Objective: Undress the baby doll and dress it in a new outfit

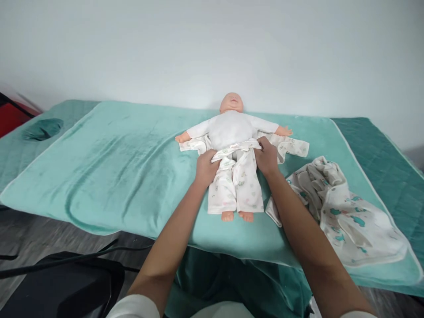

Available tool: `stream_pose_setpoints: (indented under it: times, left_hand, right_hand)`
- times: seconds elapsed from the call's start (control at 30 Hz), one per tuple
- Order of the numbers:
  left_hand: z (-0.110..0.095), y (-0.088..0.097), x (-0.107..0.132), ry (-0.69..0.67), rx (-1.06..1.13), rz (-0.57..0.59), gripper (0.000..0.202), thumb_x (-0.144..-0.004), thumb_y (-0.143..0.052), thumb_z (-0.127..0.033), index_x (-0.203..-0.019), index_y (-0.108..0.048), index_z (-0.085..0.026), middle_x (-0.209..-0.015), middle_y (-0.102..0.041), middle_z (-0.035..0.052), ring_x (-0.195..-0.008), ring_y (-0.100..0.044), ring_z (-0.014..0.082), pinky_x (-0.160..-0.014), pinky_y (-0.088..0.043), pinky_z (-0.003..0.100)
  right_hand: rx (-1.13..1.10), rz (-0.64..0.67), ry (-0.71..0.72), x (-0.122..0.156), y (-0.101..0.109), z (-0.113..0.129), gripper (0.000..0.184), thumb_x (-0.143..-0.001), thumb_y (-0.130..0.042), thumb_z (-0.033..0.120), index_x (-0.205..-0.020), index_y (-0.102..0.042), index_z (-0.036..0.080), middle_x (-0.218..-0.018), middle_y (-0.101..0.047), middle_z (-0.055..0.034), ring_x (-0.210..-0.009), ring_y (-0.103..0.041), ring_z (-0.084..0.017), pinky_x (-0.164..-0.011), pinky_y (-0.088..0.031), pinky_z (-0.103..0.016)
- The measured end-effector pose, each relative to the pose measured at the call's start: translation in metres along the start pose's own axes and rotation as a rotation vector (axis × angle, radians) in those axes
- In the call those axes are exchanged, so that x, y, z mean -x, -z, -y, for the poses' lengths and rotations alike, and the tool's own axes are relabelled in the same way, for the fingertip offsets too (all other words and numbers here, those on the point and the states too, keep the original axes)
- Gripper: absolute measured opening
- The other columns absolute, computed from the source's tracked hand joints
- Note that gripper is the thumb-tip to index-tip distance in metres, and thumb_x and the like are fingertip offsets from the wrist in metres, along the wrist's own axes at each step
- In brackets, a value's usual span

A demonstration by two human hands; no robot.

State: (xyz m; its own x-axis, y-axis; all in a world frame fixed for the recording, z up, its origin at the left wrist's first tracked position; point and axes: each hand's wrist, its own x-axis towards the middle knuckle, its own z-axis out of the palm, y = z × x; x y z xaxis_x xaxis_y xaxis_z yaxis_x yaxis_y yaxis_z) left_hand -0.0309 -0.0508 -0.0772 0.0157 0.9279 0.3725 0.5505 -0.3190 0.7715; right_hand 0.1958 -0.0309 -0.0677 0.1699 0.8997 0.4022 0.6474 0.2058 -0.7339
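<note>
A baby doll (231, 126) with a white cloth body lies on its back, head toward the wall, arms spread wide. White patterned pants (245, 185) cover its legs, and its bare feet show below the cuffs. My left hand (207, 168) is closed on the waistband at the left side. On the other side my right hand (266, 155) grips the same waistband, which is stretched between both hands over the doll's lower belly. Beneath the doll lies a spread patterned top (296, 146), its sleeves sticking out on both sides.
A crumpled white garment with green animal prints (361, 221) lies on the right, near my right forearm. The light green cover (99, 163) has folds at left. A wall (149, 53) stands behind the bed, and a black chair-like object (62, 282) with a cable is at lower left.
</note>
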Motion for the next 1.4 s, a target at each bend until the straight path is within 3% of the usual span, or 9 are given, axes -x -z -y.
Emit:
stream_pose_setpoints:
  times: [0.33, 0.47, 0.63, 0.77, 0.97, 1.1, 1.2, 1.3, 1.4]
  left_hand:
    - [0.009, -0.003, -0.001, -0.016, 0.044, -0.017, 0.008, -0.070, -0.050, -0.013, -0.066, -0.048, -0.019, -0.066, -0.054, -0.0032, -0.070, -0.051, 0.0148, -0.063, -0.034, 0.025]
    - [0.006, -0.002, 0.000, 0.008, 0.118, -0.059, 0.013, -0.067, -0.053, -0.010, -0.074, -0.053, -0.020, -0.070, -0.056, -0.0038, -0.071, -0.052, 0.0144, -0.066, -0.037, 0.025]
    - [-0.009, 0.010, 0.042, -0.058, 0.178, -0.008, 0.005, -0.075, -0.059, -0.018, -0.073, -0.055, -0.019, -0.073, -0.058, -0.0024, -0.072, -0.053, 0.0144, -0.067, -0.040, 0.025]
    - [-0.017, 0.019, 0.082, -0.082, 0.109, 0.041, 0.012, -0.083, -0.059, -0.025, -0.073, -0.055, -0.020, -0.072, -0.056, -0.0018, -0.070, -0.052, 0.0144, -0.065, -0.038, 0.026]
    - [-0.016, 0.017, 0.083, -0.093, 0.050, 0.034, 0.012, -0.085, -0.057, -0.025, -0.074, -0.052, -0.020, -0.070, -0.051, -0.0025, -0.068, -0.049, 0.0144, -0.064, -0.035, 0.027]
    - [-0.015, 0.015, 0.079, -0.083, 0.055, 0.025, 0.015, -0.084, -0.055, -0.022, -0.072, -0.047, -0.021, -0.071, -0.049, -0.0022, -0.070, -0.048, 0.0150, -0.066, -0.036, 0.027]
    - [-0.017, 0.017, 0.079, -0.083, 0.065, 0.028, 0.014, -0.083, -0.055, -0.020, -0.072, -0.046, -0.021, -0.076, -0.049, -0.0011, -0.075, -0.049, 0.0161, -0.071, -0.038, 0.028]
    - [-0.020, 0.024, 0.079, -0.104, 0.097, 0.088, 0.015, -0.083, -0.055, -0.021, -0.071, -0.046, -0.021, -0.081, -0.051, 0.0006, -0.082, -0.051, 0.0173, -0.078, -0.040, 0.029]
    - [-0.024, 0.035, 0.083, -0.126, 0.078, 0.190, 0.018, -0.085, -0.056, -0.026, -0.070, -0.048, -0.021, -0.085, -0.054, 0.0021, -0.086, -0.053, 0.0185, -0.083, -0.041, 0.031]
  right_hand:
    - [0.013, 0.105, 0.104, 0.075, 0.023, 0.016, 0.009, -0.074, -0.054, 0.030, -0.072, -0.048, 0.023, -0.061, -0.049, 0.0027, -0.063, -0.046, -0.016, -0.064, -0.035, -0.028]
    - [-0.072, 0.121, 0.045, 0.081, 0.021, 0.021, 0.014, -0.079, -0.055, 0.034, -0.088, -0.051, 0.023, -0.073, -0.055, 0.0020, -0.063, -0.047, -0.015, -0.066, -0.038, -0.028]
    - [-0.127, 0.141, -0.006, 0.073, 0.016, 0.019, 0.014, -0.079, -0.051, 0.035, -0.083, -0.046, 0.023, -0.074, -0.049, 0.0022, -0.066, -0.044, -0.015, -0.067, -0.038, -0.029]
    - [-0.105, 0.118, 0.033, 0.068, 0.015, 0.018, 0.012, -0.074, -0.050, 0.033, -0.079, -0.045, 0.023, -0.076, -0.050, 0.0007, -0.071, -0.045, -0.017, -0.072, -0.038, -0.031]
    - [-0.079, 0.145, 0.015, 0.087, 0.024, 0.029, 0.011, -0.075, -0.050, 0.032, -0.076, -0.049, 0.022, -0.067, -0.048, 0.0025, -0.065, -0.043, -0.015, -0.067, -0.036, -0.030]
    - [-0.087, 0.263, 0.033, 0.122, 0.042, 0.038, 0.028, -0.085, -0.053, 0.043, -0.070, -0.051, 0.020, -0.063, -0.048, 0.0027, -0.063, -0.045, -0.014, -0.063, -0.036, -0.028]
    - [-0.086, 0.404, 0.051, 0.141, 0.057, 0.043, 0.033, -0.088, -0.056, 0.053, -0.092, -0.058, 0.019, -0.081, -0.058, -0.0004, -0.076, -0.054, -0.018, -0.071, -0.042, -0.029]
    - [-0.029, 0.495, 0.116, 0.150, 0.064, 0.045, 0.065, -0.073, -0.075, 0.058, -0.120, -0.049, 0.020, -0.114, -0.058, -0.0094, -0.105, -0.057, -0.026, -0.088, -0.047, -0.037]
    - [0.108, 0.480, 0.203, 0.152, 0.063, 0.047, 0.091, -0.058, -0.087, 0.058, -0.127, -0.044, 0.017, -0.126, -0.053, -0.0174, -0.117, -0.054, -0.035, -0.097, -0.045, -0.046]
